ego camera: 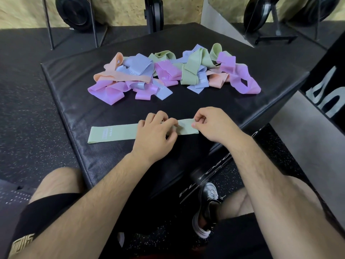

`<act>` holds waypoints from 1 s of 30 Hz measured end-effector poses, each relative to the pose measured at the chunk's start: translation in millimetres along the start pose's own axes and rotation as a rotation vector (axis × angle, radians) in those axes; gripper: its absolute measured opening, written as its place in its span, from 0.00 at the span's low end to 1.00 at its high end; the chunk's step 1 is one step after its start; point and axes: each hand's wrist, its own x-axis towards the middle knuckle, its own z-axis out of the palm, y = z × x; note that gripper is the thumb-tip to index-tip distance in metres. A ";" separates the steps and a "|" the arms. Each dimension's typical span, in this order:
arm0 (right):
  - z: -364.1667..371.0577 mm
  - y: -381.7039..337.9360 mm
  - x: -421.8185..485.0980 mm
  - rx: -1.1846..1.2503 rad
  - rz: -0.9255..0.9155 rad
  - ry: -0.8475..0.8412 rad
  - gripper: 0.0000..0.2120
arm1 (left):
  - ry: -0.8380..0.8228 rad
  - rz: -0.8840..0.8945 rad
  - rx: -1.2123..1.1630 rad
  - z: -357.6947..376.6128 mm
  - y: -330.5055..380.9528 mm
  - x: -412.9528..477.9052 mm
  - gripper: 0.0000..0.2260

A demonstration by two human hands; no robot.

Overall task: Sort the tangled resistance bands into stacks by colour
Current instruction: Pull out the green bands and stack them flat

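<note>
A pale green resistance band (113,133) lies flat along the near part of a black padded box (74,75). My left hand (155,135) rests on its middle, fingers curled and pinching the band. My right hand (209,122) pinches the band's right end between thumb and fingers. Farther back sits a tangled pile of bands (168,71) in purple, blue, peach and green, apart from both hands.
The box's right edge drops off near my right wrist. Dark speckled rubber floor (28,118) surrounds it. Black gym machines (78,12) stand at the back wall. My knees and a black shoe (209,206) are below the box.
</note>
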 end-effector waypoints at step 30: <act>-18.0 -52.4 7.5 -0.469 -0.066 -0.392 0.23 | -0.160 0.070 -0.234 -10.6 -2.2 5.2 0.11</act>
